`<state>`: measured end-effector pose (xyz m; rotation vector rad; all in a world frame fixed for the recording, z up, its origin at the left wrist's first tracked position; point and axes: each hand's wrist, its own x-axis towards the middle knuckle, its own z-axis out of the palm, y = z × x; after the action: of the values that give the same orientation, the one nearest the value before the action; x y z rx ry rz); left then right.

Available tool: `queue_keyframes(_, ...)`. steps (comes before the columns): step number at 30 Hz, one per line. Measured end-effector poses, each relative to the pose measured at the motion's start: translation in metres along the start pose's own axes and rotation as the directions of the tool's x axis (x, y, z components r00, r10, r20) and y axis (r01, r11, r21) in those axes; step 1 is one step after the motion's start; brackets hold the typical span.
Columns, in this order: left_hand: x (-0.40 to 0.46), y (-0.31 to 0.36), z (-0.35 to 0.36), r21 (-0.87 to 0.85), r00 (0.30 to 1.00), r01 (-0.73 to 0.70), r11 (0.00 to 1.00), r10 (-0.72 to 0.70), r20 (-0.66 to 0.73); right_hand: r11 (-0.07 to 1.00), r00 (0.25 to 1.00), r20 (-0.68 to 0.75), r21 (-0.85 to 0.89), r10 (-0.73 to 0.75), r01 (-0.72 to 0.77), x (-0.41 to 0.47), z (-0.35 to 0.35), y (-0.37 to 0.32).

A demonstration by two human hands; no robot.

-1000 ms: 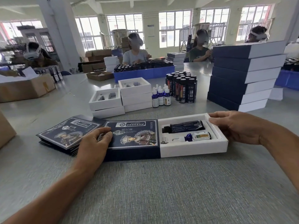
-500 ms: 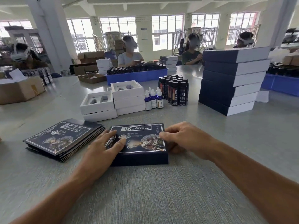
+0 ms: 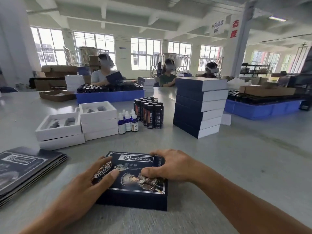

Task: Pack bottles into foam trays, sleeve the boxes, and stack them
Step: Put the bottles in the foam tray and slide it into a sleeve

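Observation:
A dark blue sleeved box (image 3: pixel 135 196) lies on the grey table (image 3: pixel 236 166) right in front of me, its printed face up. My left hand (image 3: pixel 84 188) rests on its left part, fingers fairly straight and thumb on top. My right hand (image 3: pixel 172 164) grips the far right corner, fingers curled over the far edge, thumb pressing the top. Behind are white foam trays (image 3: pixel 59 125), small blue dropper bottles (image 3: pixel 128 122), black bottles (image 3: pixel 150 112) and a tall stack of sleeved boxes (image 3: pixel 199 105). Flat sleeves (image 3: pixel 22 168) are piled at the left.
A blue crate of dark bottles (image 3: pixel 109 96) stands at the back of the table and another blue crate (image 3: pixel 263 107) at the right. Several people sit across the table. Cardboard boxes (image 3: pixel 57 95) lie at the back left.
The white tray with its two bottles has slid fully into the sleeve. My right hand has moved from the tray's end onto the box's top and far edge.

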<state>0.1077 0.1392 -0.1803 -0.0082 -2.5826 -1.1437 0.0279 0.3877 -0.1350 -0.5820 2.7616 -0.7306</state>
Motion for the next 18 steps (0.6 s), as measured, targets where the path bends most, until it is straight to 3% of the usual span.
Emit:
queue_keyframes(3,0.009,0.003,0.018,-0.149,0.999,0.013,0.989,-0.019,-0.037,0.996,0.996,-0.027,0.013,0.088,-0.087,-0.015,-0.02,0.028)
queue_keyframes(6,0.012,-0.003,0.025,-0.124,0.997,0.004,0.992,-0.013,-0.074,0.971,0.961,-0.139,0.009,0.24,-0.241,-0.04,-0.058,0.082)
queue_keyframes(10,0.015,-0.013,0.029,-0.035,0.996,0.007,0.999,-0.01,-0.087,0.868,0.808,-0.335,0.071,0.484,-0.491,-0.066,-0.101,0.154)
queue_keyframes(13,0.016,-0.019,0.035,0.085,0.997,-0.023,0.996,0.03,-0.076,0.828,0.734,-0.39,0.183,0.556,-0.53,-0.058,-0.116,0.186)
queue_keyframes(18,0.017,-0.034,0.039,0.138,0.996,-0.034,0.99,0.045,-0.073,0.781,0.655,-0.446,0.197,0.61,-0.593,-0.026,-0.124,0.201)
